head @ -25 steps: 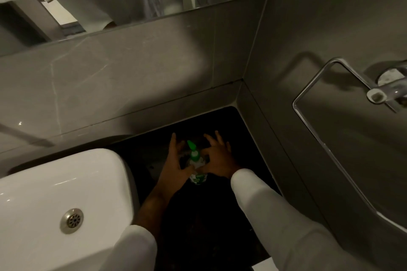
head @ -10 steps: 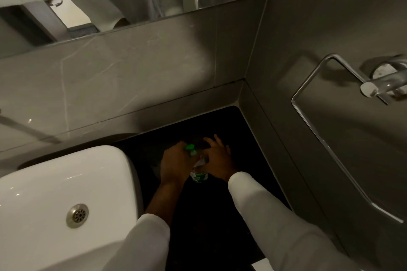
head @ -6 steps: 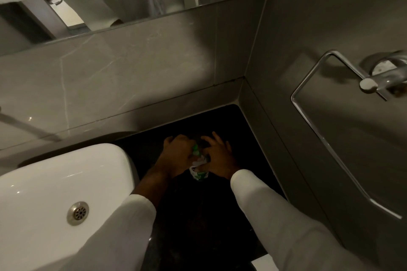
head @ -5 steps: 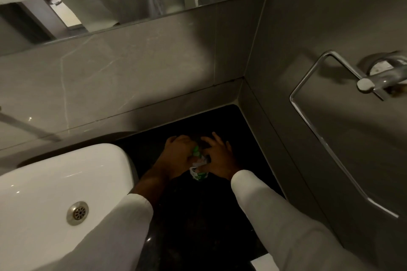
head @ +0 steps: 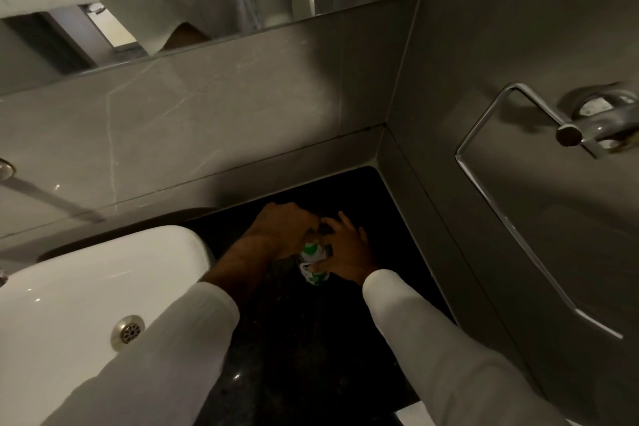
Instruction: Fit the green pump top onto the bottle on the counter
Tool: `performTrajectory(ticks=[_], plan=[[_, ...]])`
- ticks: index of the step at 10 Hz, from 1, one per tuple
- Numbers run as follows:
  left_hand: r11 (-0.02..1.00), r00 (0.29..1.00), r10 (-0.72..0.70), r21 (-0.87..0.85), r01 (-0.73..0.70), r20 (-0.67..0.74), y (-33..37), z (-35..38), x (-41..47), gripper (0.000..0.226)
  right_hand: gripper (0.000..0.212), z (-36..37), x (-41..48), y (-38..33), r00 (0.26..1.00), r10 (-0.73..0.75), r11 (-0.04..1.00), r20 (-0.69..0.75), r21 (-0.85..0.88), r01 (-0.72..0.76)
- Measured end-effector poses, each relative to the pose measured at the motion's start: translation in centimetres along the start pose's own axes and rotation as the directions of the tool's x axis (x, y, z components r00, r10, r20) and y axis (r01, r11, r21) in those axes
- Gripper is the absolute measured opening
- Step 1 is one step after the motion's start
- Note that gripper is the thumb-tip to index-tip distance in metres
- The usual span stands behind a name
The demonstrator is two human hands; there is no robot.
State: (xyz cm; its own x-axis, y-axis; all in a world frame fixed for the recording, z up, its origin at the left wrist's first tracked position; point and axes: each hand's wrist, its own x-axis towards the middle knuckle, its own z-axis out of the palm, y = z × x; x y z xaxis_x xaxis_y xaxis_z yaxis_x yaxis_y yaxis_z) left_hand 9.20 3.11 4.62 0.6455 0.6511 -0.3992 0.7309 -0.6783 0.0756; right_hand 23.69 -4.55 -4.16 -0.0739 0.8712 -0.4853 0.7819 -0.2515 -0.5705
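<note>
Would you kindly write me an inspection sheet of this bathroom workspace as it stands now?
Surface: dark counter, dimly lit, in the wall corner.
Job's things: white-and-green bottle upright on the counter; pump top hidden under the left hand.
Clutter: nothing seen.
Hands: left hand closed over the bottle's top; right hand in a grip on the bottle's side.
Cables: nothing seen.
Surroundings: white basin at left, mirror above, chrome towel ring on the right wall.

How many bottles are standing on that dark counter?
1. The bottle, white with green markings, stands on the dark counter between the left hand and the right hand. Others could be hidden behind the hands or sleeves.
</note>
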Motion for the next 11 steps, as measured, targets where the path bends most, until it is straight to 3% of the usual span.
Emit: performTrajectory(ticks=[1, 2, 6, 9, 10, 11], plan=[[0.955, 0.968, -0.223, -0.175, 0.24, 0.112, 0.4, 0.3, 0.7, 0.028, 0.059, -0.2, -0.1, -0.4, 1.0, 0.016, 1.0, 0.007, -0.015, -0.016], [0.858, 0.925, -0.336, -0.347, 0.379, 0.18, 0.4, 1.0, 1.3, 0.029, 0.061, -0.2, -0.1, -0.7, 1.0, 0.011, 1.0, 0.007, -0.021, -0.011], [0.743, 0.969, -0.218, -0.624, 0.244, 0.119, -1.0, 2.5, -0.8, 0.027, 0.063, 1.1, -1.0, 0.9, 0.997, -0.058, 0.998, -0.046, -0.025, 0.056], [0.703, 0.97, -0.229, -0.676, 0.22, 0.077, 0.4, 4.7, -3.2, 0.026, 0.057, 3.7, -2.8, 2.3, 0.98, -0.099, 0.994, -0.173, 0.021, 0.104], [0.693, 0.968, -0.246, -0.69, 0.207, 0.044, 0.6, 5.0, -3.8, 0.026, 0.058, 4.0, -3.0, 1.9, 0.979, -0.096, 0.994, -0.178, 0.03, 0.103], [0.635, 0.951, -0.307, -0.754, 0.17, -0.044, 1.1, 5.6, -4.9, 0.03, 0.073, 3.9, -3.0, 1.6, 0.991, -0.088, 0.996, -0.1, -0.014, 0.088]])
